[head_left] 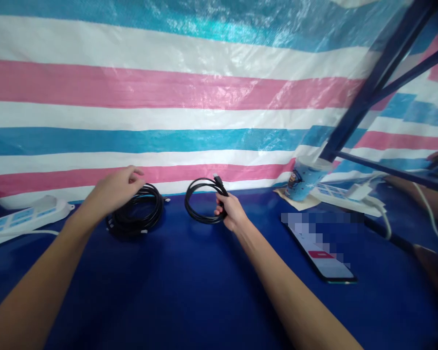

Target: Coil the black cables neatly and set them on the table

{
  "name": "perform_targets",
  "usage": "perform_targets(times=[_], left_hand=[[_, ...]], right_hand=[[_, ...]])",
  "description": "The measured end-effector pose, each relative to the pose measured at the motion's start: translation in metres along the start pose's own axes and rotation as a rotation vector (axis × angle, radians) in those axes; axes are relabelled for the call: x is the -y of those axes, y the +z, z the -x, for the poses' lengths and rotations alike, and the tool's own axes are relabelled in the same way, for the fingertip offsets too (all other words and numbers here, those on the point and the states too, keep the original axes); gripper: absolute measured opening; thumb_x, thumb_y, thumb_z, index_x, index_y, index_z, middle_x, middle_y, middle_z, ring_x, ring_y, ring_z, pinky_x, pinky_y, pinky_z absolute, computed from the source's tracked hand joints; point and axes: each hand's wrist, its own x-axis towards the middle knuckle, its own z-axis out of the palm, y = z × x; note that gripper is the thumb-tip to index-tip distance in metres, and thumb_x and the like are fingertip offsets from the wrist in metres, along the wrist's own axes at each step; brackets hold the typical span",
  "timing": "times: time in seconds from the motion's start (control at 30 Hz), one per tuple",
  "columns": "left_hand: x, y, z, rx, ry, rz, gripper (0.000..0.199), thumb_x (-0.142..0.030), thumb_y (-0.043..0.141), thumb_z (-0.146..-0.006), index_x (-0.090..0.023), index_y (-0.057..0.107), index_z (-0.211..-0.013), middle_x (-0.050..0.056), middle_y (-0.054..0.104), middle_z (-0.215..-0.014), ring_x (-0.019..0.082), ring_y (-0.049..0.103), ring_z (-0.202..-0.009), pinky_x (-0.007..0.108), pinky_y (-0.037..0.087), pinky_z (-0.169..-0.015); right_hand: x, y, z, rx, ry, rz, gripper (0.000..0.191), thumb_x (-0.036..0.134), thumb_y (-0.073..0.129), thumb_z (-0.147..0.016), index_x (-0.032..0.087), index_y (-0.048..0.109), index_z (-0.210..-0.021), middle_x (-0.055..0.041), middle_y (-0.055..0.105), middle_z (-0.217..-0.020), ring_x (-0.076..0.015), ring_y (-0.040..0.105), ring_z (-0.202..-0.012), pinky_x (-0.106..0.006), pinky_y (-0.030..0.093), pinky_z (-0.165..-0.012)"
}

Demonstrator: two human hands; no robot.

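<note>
Head: right hand (233,211) grips cable (203,221); cartoon-printed cup (308,182).

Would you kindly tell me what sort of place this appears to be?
Probably a makeshift workspace, perhaps a stall: striped plastic sheeting forms the backdrop, a dark blue frame stands at right, and power strips sit on the tabletop.
</note>
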Motion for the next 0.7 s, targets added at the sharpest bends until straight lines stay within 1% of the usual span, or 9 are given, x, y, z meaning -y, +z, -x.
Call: perform_targets(times=[0.1, 0.17, 0.23, 0.33, 0.47, 0.53, 0.6, 0.63, 0.7], left_hand=[[0.022, 0.026, 0.020, 0.002, 0.058, -0.044, 0.029, -0.040, 0.047, -0.081, -0.021, 0.062, -0.097, 0.009, 0.069, -0.095, 0.031, 0.062, -0.092, 0.043, 0.045, -0.080], [0.042, 0.045, 0.039, -0.021, 0.101, -0.059, 0.032, -0.040, 0.046, -0.081, -0.020, 0.062, -0.100, 0.011, 0.066, -0.107, 0.032, 0.058, -0.105, 0.046, 0.042, -0.093], [0.063, 0.057, 0.059, -0.033, 0.129, -0.072, 0.034, -0.043, 0.044, -0.082, -0.019, 0.062, -0.098, 0.013, 0.065, -0.110, 0.032, 0.056, -0.110, 0.048, 0.040, -0.098], [0.083, 0.063, 0.077, -0.054, 0.147, -0.072, 0.035, -0.045, 0.041, -0.085, -0.021, 0.061, -0.101, 0.012, 0.063, -0.116, 0.030, 0.053, -0.117, 0.046, 0.038, -0.103], [0.080, 0.063, 0.080, -0.095, 0.141, -0.047, 0.036, -0.044, 0.037, -0.089, -0.021, 0.060, -0.104, 0.011, 0.062, -0.118, 0.028, 0.053, -0.117, 0.045, 0.040, -0.102], [0.074, 0.064, 0.078, -0.119, 0.144, -0.028, 0.034, -0.042, 0.037, -0.089, -0.021, 0.060, -0.101, 0.011, 0.063, -0.116, 0.028, 0.054, -0.115, 0.046, 0.041, -0.102], [0.068, 0.063, 0.078, -0.144, 0.153, -0.006, 0.030, -0.039, 0.037, -0.089, -0.021, 0.061, -0.096, 0.010, 0.064, -0.111, 0.028, 0.055, -0.111, 0.046, 0.042, -0.100], [0.066, 0.061, 0.079, -0.155, 0.163, 0.006, 0.029, -0.037, 0.037, -0.089, -0.021, 0.061, -0.093, 0.009, 0.065, -0.109, 0.027, 0.056, -0.109, 0.045, 0.042, -0.099], [0.065, 0.054, 0.079, -0.183, 0.183, 0.027, 0.025, -0.034, 0.039, -0.089, -0.023, 0.061, -0.089, 0.006, 0.066, -0.105, 0.025, 0.057, -0.106, 0.042, 0.043, -0.097]], right_hand=[[-0.003, -0.028, -0.006, -0.071, -0.008, 0.073, 0.021, 0.029, 0.053, -0.093, 0.010, 0.056, -0.101, -0.0013, 0.055, -0.081, -0.0063, 0.052, -0.060, -0.018, 0.046, -0.051], [-0.005, -0.035, -0.010, -0.109, -0.025, 0.111, 0.022, 0.029, 0.053, -0.093, 0.010, 0.056, -0.103, -0.0024, 0.056, -0.084, -0.0074, 0.054, -0.064, -0.019, 0.048, -0.054], [-0.006, -0.036, -0.014, -0.130, -0.036, 0.143, 0.023, 0.030, 0.053, -0.093, 0.010, 0.056, -0.106, -0.0034, 0.057, -0.088, -0.0085, 0.055, -0.067, -0.021, 0.050, -0.057], [-0.009, -0.033, -0.012, -0.141, -0.057, 0.182, 0.025, 0.030, 0.053, -0.093, 0.011, 0.055, -0.109, -0.0044, 0.058, -0.091, -0.0099, 0.057, -0.070, -0.023, 0.051, -0.060], [-0.011, -0.030, -0.001, -0.168, -0.134, 0.233, 0.026, 0.031, 0.053, -0.094, 0.011, 0.055, -0.110, -0.0045, 0.058, -0.091, -0.0099, 0.057, -0.070, -0.023, 0.051, -0.060], [-0.007, -0.023, 0.005, -0.190, -0.207, 0.279, 0.026, 0.031, 0.052, -0.094, 0.011, 0.055, -0.110, -0.0043, 0.057, -0.090, -0.0095, 0.056, -0.069, -0.023, 0.050, -0.059], [0.001, -0.008, 0.009, -0.203, -0.310, 0.353, 0.026, 0.032, 0.051, -0.095, 0.011, 0.054, -0.111, -0.0045, 0.057, -0.091, -0.0095, 0.056, -0.069, -0.023, 0.050, -0.059], [0.006, 0.005, 0.011, -0.203, -0.377, 0.400, 0.027, 0.031, 0.050, -0.095, 0.012, 0.052, -0.114, -0.0050, 0.057, -0.093, -0.0101, 0.056, -0.070, -0.024, 0.050, -0.060], [0.013, 0.040, 0.014, -0.179, -0.540, 0.516, 0.030, 0.027, 0.047, -0.096, 0.012, 0.047, -0.122, -0.0076, 0.056, -0.101, -0.0128, 0.057, -0.078, -0.027, 0.052, -0.065]])
